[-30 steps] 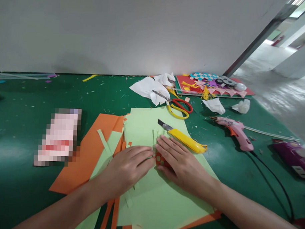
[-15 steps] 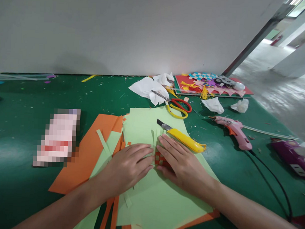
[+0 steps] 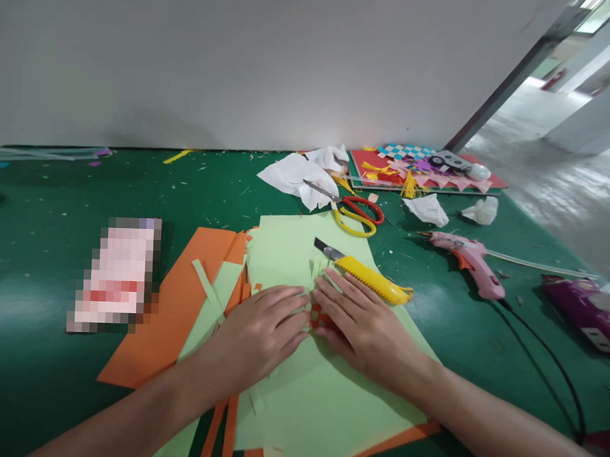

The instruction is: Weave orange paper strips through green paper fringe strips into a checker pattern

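Between my hands lies a small woven paper piece [image 3: 315,315] of orange and light green strips, mostly hidden by my fingers. My left hand [image 3: 267,324] grips its left edge, fingers bent and close together. From the other side, my right hand [image 3: 364,317] holds the piece down, its long fingers over the top and its thumb at the lower edge. Loose green strip ends [image 3: 314,267] stick up beyond the fingertips. Under both hands is a light green sheet [image 3: 329,402]. Just past my right fingers rests a yellow utility knife [image 3: 370,277], blade out.
Orange sheets [image 3: 169,317] and cut strips lie left, near a pixelated pink object [image 3: 116,275]. Red-and-yellow scissors [image 3: 355,213] and white tissues [image 3: 299,178] lie beyond. Right are a pink glue gun [image 3: 467,257] with a cord and a purple object [image 3: 582,311]. A wall [image 3: 240,66] stands behind.
My fingertips have shifted very slightly to the right and closer together over the woven paper piece. The strip ends beyond them lean a little further right.
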A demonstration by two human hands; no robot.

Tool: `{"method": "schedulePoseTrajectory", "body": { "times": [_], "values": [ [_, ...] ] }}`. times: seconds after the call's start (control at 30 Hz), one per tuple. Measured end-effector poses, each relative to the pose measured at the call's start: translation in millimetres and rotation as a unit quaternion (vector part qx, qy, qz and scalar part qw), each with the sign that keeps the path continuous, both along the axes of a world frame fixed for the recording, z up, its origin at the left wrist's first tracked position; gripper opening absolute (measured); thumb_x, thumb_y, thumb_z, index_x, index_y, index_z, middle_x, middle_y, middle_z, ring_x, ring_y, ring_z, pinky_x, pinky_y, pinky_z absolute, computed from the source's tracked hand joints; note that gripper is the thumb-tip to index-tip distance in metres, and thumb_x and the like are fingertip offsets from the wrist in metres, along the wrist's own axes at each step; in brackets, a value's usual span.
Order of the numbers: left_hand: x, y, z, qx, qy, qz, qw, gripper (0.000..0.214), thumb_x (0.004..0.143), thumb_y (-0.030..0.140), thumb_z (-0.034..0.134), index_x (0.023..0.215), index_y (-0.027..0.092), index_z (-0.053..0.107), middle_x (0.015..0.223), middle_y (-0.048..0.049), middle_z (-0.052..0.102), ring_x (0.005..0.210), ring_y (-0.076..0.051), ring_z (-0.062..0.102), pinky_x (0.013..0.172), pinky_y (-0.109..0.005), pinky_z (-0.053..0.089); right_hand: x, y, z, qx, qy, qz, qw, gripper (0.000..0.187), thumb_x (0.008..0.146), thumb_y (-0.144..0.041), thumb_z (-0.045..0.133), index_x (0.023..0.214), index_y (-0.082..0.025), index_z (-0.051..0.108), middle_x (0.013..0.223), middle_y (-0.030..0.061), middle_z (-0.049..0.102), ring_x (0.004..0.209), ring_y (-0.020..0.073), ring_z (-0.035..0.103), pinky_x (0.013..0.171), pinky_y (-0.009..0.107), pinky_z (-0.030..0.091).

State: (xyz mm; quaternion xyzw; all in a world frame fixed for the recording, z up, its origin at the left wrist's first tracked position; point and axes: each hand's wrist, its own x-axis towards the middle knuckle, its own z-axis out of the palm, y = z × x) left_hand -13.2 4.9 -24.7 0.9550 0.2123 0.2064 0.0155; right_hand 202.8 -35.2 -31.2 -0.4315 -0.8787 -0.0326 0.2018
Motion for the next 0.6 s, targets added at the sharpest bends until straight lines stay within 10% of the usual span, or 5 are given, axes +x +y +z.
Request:
{"method": "schedulePoseTrajectory", "body": {
  "times": [0.6],
  "values": [
    [-0.6, -2.2, -0.2, 0.006, 0.028, 0.005, 1.0, 0.023, 0.093, 0.02, 0.05, 0.11, 0.012, 0.064, 0.118, -0.0117, 0.066, 0.116, -0.027, 0.058, 0.098, -0.044, 0.052, -2.3, -2.1, -0.3, 0.04, -0.035, -0.016, 0.998, 0.031, 0.094, -0.028, 0.05, 0.113, -0.009, 0.064, 0.119, 0.0133, 0.067, 0.121, 0.0325, 0.054, 0.1, 0.049, 0.048]
  ]
}}
